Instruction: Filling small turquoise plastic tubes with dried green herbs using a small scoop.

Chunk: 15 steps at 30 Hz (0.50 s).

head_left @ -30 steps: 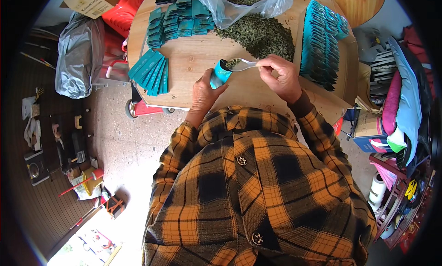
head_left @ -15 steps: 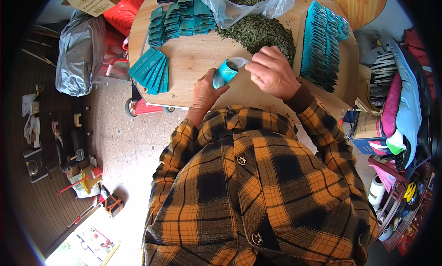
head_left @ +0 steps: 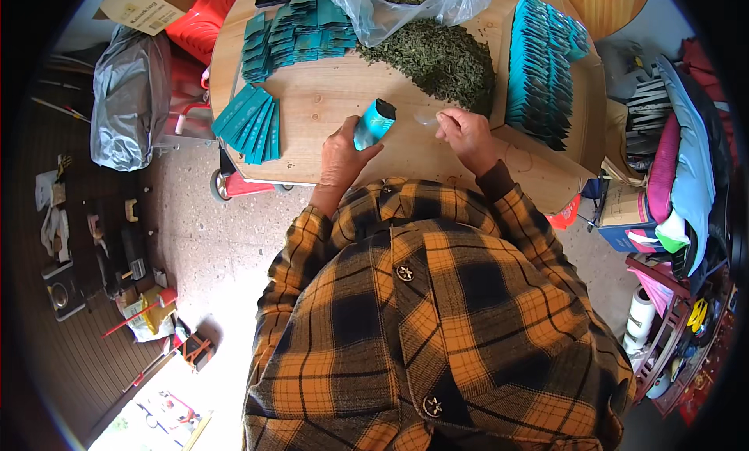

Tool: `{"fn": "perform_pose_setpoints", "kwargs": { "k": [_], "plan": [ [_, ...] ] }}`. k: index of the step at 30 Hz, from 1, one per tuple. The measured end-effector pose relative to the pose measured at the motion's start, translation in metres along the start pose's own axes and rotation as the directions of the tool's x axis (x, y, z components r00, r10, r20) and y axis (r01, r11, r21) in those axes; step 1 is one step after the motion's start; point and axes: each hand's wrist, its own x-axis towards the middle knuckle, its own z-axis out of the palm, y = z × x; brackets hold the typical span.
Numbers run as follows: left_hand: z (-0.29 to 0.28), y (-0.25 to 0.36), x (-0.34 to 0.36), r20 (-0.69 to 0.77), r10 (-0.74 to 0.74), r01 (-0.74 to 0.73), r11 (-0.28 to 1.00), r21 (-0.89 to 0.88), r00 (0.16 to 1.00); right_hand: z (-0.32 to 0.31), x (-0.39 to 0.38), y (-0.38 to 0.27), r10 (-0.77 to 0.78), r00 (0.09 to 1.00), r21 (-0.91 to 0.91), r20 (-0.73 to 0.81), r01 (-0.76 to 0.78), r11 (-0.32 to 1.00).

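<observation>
My left hand point(head_left: 343, 156) is wrapped round an upright, slightly tilted teal pouch point(head_left: 373, 123) with a dark open top. To its right, my right hand point(head_left: 466, 137) pinches a translucent plastic spoon point(head_left: 425, 120), whose bowl is now apart from the pouch. Behind them lies a heap of dried green leaves point(head_left: 437, 61) on the wooden table point(head_left: 316, 100). A fan of flat teal packets point(head_left: 248, 125) lies to the left, with stacked teal packets point(head_left: 296, 37) farther back.
A clear bag of leaves point(head_left: 367, 18) sits at the back. Upright teal packets fill a cardboard box point(head_left: 583, 123) on the right. Red plastic chairs point(head_left: 203, 30) and a grey covered bundle point(head_left: 129, 100) stand left; cushions point(head_left: 686, 154) are piled at the far right.
My right hand rose over the pouch's mouth with the spoon, then moved down and to the right, taking the spoon away from the pouch. My left hand shifted slightly left.
</observation>
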Motion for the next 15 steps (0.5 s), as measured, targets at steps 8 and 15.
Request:
{"fn": "perform_pose_setpoints", "kwargs": {
  "k": [8,15],
  "plan": [
    [-0.001,0.000,-0.001,0.008,0.000,0.000,1.000,-0.023,1.000,0.014,0.026,0.017,-0.061,0.981,-0.234,-0.185,0.016,0.972],
    [-0.003,-0.002,-0.003,-0.019,-0.004,0.003,0.999,-0.049,1.000,0.020,0.028,0.019,-0.239,0.940,-0.167,-0.245,0.202,0.965]
  ]
}}
